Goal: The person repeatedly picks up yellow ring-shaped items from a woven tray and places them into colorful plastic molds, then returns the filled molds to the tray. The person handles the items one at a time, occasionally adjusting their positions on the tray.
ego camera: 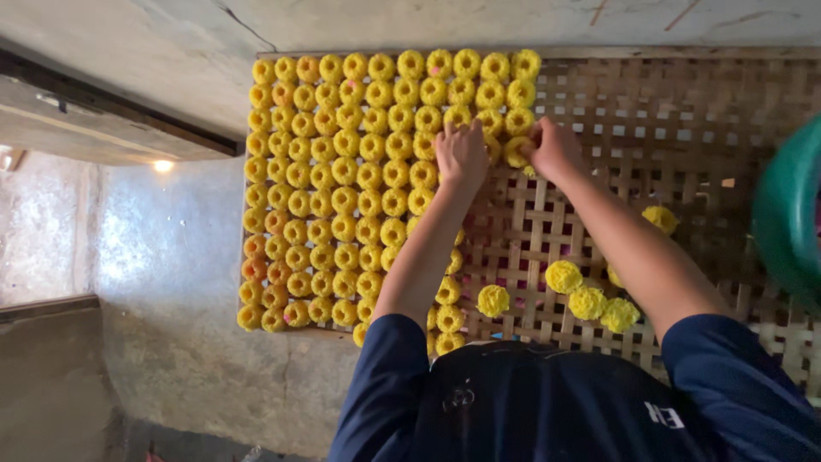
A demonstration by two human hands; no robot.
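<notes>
Several rows of round yellow ring-shaped pieces point(342, 180) fill the left part of a woven bamboo lattice tray point(684, 111). My left hand point(460, 154) rests palm down on the rows' right edge, its fingers on the pieces. My right hand point(554, 150) pinches one yellow piece point(516, 152) just right of the rows, at the tray's far middle. Loose yellow pieces point(588, 301) lie near me on the bare lattice, with one more point(659, 218) beside my right forearm.
A green round container point(791, 214) stands at the right edge on the tray. The tray sits above a grey concrete floor point(171, 282), with a dark ledge point(111, 111) at the upper left. My dark blue sleeves fill the bottom.
</notes>
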